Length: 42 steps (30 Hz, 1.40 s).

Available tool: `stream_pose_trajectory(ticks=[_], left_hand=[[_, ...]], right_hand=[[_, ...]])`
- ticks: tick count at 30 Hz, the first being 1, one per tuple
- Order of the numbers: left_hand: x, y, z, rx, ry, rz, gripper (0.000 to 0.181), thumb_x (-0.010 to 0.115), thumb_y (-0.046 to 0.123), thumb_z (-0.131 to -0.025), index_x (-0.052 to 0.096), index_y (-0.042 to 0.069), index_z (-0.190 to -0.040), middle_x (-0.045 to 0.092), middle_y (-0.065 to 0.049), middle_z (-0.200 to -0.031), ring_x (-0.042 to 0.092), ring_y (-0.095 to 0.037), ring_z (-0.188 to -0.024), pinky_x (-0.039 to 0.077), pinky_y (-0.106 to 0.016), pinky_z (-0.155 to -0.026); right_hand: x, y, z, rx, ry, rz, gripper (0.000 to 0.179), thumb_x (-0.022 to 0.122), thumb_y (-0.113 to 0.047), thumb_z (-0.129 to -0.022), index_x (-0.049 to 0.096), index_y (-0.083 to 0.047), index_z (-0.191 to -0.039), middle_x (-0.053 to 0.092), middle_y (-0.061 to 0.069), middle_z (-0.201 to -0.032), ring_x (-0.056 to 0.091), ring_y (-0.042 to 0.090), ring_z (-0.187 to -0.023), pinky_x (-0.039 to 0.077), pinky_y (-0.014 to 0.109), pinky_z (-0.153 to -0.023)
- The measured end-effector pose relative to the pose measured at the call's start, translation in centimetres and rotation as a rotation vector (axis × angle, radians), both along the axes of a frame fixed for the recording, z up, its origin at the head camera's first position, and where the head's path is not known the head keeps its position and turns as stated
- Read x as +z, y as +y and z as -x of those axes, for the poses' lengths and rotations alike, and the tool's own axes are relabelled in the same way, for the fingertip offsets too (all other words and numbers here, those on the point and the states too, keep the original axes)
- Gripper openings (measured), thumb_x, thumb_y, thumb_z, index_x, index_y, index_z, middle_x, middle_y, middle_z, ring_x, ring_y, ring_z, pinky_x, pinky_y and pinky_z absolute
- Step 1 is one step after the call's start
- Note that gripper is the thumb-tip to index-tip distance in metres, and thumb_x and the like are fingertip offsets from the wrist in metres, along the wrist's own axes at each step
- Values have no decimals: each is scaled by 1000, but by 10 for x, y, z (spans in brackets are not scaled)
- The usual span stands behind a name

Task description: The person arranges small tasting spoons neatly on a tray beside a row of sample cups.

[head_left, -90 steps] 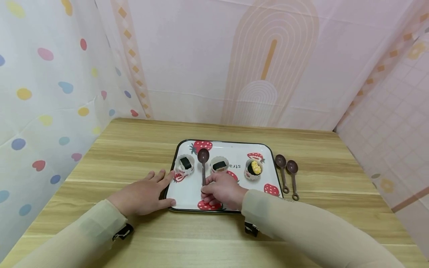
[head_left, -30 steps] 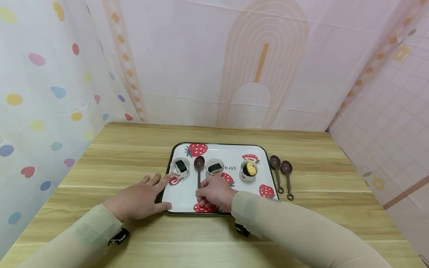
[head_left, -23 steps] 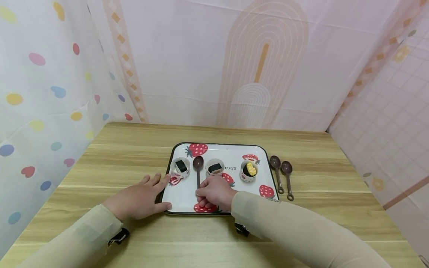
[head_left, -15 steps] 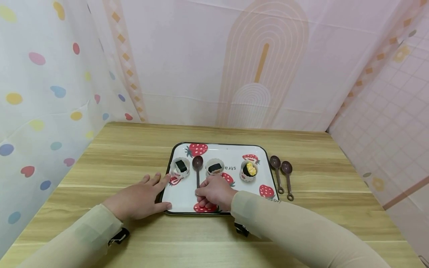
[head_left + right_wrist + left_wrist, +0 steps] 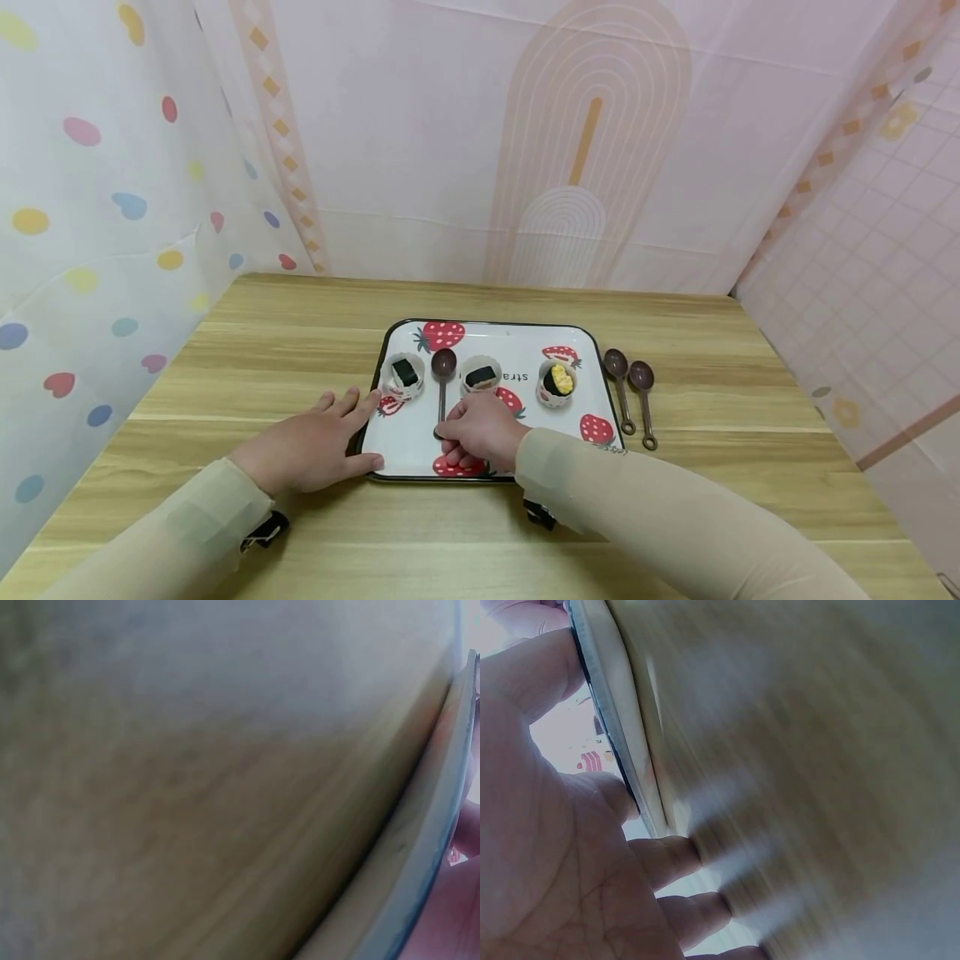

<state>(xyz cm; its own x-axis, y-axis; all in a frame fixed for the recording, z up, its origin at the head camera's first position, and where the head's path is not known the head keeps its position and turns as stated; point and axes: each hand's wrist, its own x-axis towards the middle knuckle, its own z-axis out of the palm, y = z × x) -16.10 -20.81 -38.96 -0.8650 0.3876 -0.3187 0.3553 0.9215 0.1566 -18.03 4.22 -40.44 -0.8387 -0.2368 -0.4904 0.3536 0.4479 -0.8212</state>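
While the left hand (image 5: 311, 446) lies spread, the right hand (image 5: 483, 429) pinches a spoon (image 5: 443, 373) (dark brown, glossy).

Left hand (image 5: 303, 446), right hand (image 5: 480, 429): bare. Left sleeve (image 5: 135, 546): long, cream-beige, plain. Squarish grey-green patch (image 5: 198, 521) near cuff, edges faint. Right sleeve (image 5: 675, 500): same cream-beige, fainter greyish tint by cuff, creases toward elbow. Left wrist unit (image 5: 267, 529): black, small, pale metallic-looking bit. Right wrist unit (image 5: 539, 515): black, small, details unclear.

Brown spoon (image 5: 442, 387), seemingly on tray (image 5: 408, 443)
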Motion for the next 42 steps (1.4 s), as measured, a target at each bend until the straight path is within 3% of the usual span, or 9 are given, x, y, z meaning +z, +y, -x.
stream_pose_trajectory(ticks=[32,42], left_hand=[[0,0,0,-1,-1,-4,103,57,75,-95,27,8,-167,30,-34,-166,30,-67,-147,40,-72,-113],[0,0,0,6,-6,0,104,57,75,-95,28,7,-167,31,-34,-166,30,-67,-147,39,-72,-113]], right_hand=[[5,-1,-4,3,25,-23,6,71,-14,-101,71,-8,-101,74,8,-78,64,13,-58,55,20,-53],[4,1,-5,-15,32,21,8,71,-12,-101,69,-5,-104,73,10,-81,65,13,-59,53,20,-50]])
